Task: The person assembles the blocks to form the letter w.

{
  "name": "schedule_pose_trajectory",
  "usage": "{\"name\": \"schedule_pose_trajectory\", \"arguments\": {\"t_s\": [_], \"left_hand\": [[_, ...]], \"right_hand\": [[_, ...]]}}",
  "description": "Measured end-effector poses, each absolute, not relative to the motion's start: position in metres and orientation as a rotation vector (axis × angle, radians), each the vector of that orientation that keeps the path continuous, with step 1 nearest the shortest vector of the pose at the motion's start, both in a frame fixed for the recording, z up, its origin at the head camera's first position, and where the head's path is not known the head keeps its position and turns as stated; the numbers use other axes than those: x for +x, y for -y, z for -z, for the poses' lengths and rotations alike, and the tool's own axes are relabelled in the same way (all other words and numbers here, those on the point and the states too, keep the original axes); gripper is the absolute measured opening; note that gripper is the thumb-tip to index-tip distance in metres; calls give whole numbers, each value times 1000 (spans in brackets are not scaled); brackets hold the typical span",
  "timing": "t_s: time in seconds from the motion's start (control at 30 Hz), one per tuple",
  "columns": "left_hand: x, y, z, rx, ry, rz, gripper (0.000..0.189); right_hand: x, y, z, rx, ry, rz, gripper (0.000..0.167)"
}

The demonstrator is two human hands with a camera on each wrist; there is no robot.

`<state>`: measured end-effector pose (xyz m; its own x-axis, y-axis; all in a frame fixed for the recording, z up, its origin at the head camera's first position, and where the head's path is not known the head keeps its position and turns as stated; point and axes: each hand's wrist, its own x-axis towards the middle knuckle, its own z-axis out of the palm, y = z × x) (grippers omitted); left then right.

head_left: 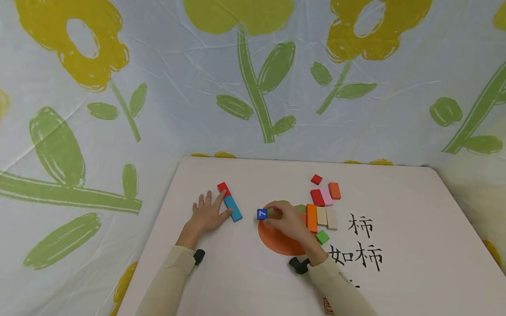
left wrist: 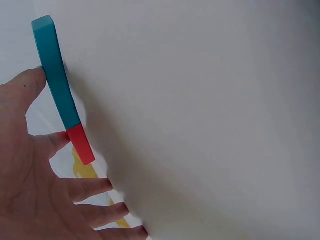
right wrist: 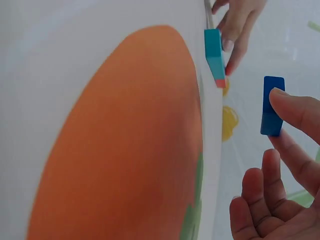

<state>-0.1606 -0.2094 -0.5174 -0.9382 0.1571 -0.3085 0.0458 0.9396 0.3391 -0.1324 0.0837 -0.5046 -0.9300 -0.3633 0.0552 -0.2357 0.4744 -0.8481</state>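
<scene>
Right hand point(head_left: 287, 220) pinches a dark-blue block point(head_left: 262, 214); left hand point(head_left: 206, 217), spread, touches a red block point(head_left: 223, 186).

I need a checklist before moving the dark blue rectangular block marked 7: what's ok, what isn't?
1. Dark blue rectangular block pinched by the right hand: ok.
2. That block lifted off the pale table: ok, judging by the right wrist view.
3. Short red block and long light-blue block aligned end to end: ok.
4. Left hand touching both of those: ok.
5. Dark blue block against that row: not ok, apart.
6. Firmness of the pinch: cannot tell.
</scene>
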Motion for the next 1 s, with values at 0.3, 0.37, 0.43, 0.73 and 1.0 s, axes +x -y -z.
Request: {"name": "schedule_pose_trajectory", "arguments": {"t_s": [0.3,0.37,0.43,0.73,1.0], "left_hand": [[-162,210,520,145,-2776,-469,82],[-162,210,520,148,-2777,-468,82],[-161,210,519,154,-2778,-468,82],[-161,207,516,178,-2778,-477,81],[-161,208,516,160,-2772,-472,81]], "right_hand": [[-145,-54,511,-491,-2515,1426,28],[-147,-49,514,-483,-2499,1417,29],[-147,-46,516,-481,-2480,1413,28],[-147,-36,524,-490,-2646,1188,27],[-143,-31,525,-505,-2675,1060,28]]}}
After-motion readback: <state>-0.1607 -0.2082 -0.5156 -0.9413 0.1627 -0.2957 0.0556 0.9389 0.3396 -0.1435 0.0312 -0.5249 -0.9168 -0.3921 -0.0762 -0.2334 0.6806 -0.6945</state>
